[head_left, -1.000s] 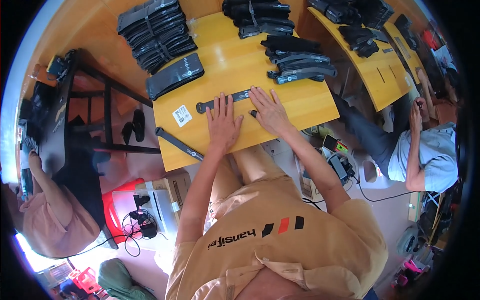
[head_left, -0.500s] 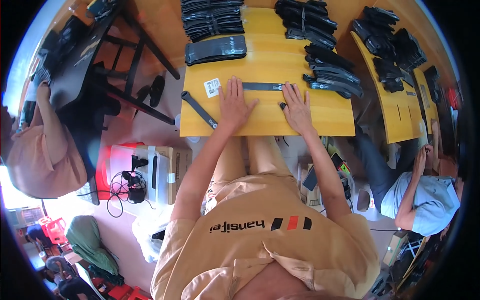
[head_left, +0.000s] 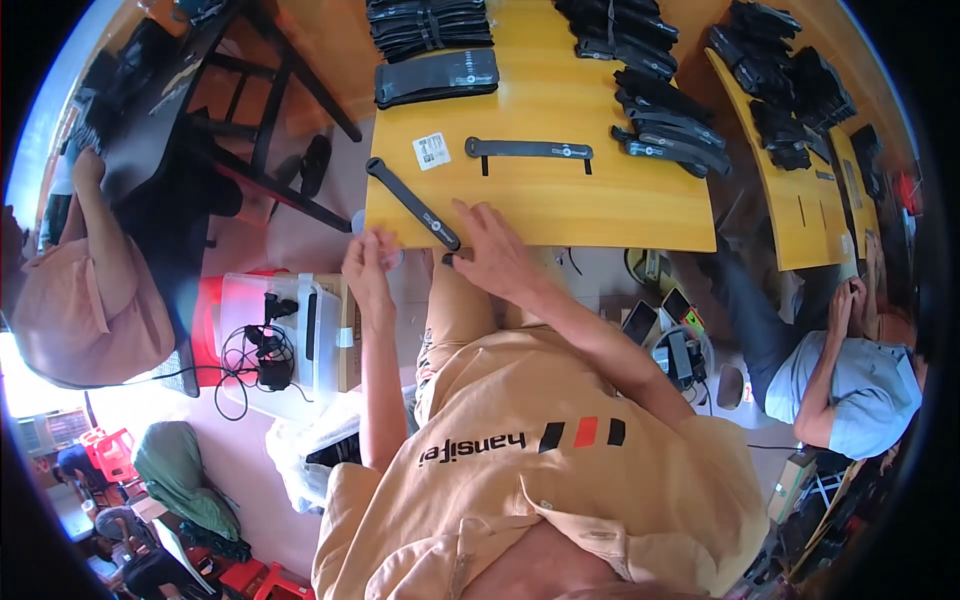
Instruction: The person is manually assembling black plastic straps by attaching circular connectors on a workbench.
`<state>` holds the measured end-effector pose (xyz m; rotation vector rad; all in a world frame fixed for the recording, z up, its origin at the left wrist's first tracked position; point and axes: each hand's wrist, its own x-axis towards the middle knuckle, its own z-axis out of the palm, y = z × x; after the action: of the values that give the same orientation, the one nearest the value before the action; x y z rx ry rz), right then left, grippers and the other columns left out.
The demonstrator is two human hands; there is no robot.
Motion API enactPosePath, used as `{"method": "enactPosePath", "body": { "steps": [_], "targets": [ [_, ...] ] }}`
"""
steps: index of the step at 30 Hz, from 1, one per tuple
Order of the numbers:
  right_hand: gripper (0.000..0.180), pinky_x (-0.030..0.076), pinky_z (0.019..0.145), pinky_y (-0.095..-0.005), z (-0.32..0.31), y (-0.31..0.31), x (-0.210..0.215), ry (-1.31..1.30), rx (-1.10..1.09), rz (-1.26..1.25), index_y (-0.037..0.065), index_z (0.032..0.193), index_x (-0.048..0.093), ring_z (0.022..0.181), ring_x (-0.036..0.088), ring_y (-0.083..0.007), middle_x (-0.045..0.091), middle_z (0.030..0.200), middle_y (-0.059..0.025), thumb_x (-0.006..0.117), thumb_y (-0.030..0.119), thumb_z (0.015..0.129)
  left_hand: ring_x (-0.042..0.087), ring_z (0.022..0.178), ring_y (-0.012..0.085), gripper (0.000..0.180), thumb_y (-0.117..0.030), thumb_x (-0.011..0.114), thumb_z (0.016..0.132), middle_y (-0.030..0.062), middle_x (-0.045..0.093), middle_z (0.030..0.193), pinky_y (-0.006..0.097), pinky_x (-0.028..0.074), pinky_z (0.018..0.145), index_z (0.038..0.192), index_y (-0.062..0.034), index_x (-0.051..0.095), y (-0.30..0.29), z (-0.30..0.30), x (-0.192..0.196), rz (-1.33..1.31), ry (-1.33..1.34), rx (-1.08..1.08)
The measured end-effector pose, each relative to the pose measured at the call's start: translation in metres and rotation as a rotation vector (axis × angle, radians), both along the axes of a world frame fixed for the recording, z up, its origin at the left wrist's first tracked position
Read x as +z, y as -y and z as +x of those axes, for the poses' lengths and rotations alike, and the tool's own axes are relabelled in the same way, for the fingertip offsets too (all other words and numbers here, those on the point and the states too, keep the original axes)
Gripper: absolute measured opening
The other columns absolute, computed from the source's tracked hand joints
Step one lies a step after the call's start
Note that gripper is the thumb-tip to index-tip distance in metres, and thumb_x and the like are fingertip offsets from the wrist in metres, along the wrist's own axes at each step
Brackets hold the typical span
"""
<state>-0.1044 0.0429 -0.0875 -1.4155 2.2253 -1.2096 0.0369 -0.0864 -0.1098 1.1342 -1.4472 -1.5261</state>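
A flat black strap (head_left: 528,149) with a round looped end lies crosswise on the yellow table (head_left: 600,215), just beyond two short dark slots. A second black strap (head_left: 412,203) rests aslant at the table's left, its lower end by the front edge. My right hand (head_left: 500,258) reaches across to that lower end; its fingers are stretched out and hold nothing that I can see, and a dark ring shows on one finger. Off the table's front left corner is my left hand (head_left: 370,275), raised, its fingers slightly bent and blurred.
A white label (head_left: 432,151) sticks to the tabletop. Stacks of black straps (head_left: 436,78) stand at the back left, with more bundles (head_left: 670,135) at the right. A clear bin with cables (head_left: 270,345) is on my left. Co-workers sit on both sides.
Both hands have lifted off the crosswise strap, uncovering the slots. My right hand has swung left toward the slanted strap; my left hand has drawn back past the table's edge.
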Motion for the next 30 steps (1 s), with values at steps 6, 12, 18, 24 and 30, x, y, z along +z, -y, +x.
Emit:
{"method": "enactPosePath", "body": {
  "steps": [6,12,18,24,30],
  "targets": [
    [0.048,0.045,0.078,-0.0382,0.007,0.011,-0.03,-0.134,-0.019,-0.036,0.002,0.114,0.052,0.088,0.052,-0.0332,0.05,0.089,-0.0139,0.063,0.008,0.068,0.061,0.068,0.012,0.026,-0.024,0.051,0.091,0.0062,0.064,0.083,0.022,0.046,0.058,0.101,-0.0013,0.059,-0.05,0.004,-0.02,0.459,-0.217,-0.089],
    [0.023,0.049,0.062,-0.0268,-0.001,-0.013,-0.01,0.604,-0.086,-0.004,-0.002,0.096,0.061,0.071,0.06,-0.0135,0.06,0.077,-0.0049,0.057,-0.004,0.073,0.061,0.072,0.0105,0.023,-0.021,0.056,0.089,0.0057,0.063,0.082,0.022,0.049,0.064,0.101,-0.002,0.059,-0.067,-0.026,0.006,0.661,-0.3,-0.245],
    [0.028,0.048,0.061,-0.0195,-0.012,-0.043,0.009,0.989,-0.005,-0.117,-0.002,0.099,0.061,0.075,0.059,-0.0082,0.061,0.082,-0.0042,0.051,-0.013,0.075,0.061,0.074,0.0102,0.022,-0.018,0.058,0.088,0.0056,0.064,0.082,0.022,0.051,0.066,0.101,-0.0009,0.059,-0.071,-0.037,0.022,0.672,-0.389,-0.387],
    [0.025,0.045,0.059,-0.0195,-0.03,-0.067,0.045,0.494,0.001,-0.105,-0.003,0.09,0.064,0.074,0.059,-0.0096,0.061,0.087,-0.0074,0.047,-0.013,0.074,0.063,0.07,0.011,0.019,-0.015,0.061,0.085,0.0075,0.065,0.082,0.021,0.054,0.061,0.096,-0.0001,0.061,-0.074,-0.044,0.045,0.624,-0.34,-0.434],
    [0.029,0.047,0.061,-0.0234,-0.034,-0.072,0.064,0.332,0.162,-0.196,-0.004,0.088,0.065,0.071,0.06,-0.0156,0.061,0.083,-0.012,0.049,-0.012,0.064,0.065,0.068,0.014,0.019,-0.013,0.059,0.086,0.0092,0.065,0.079,0.021,0.055,0.06,0.095,0.003,0.06,-0.081,-0.053,0.059,0.519,-0.29,-0.458]
  ]
}}
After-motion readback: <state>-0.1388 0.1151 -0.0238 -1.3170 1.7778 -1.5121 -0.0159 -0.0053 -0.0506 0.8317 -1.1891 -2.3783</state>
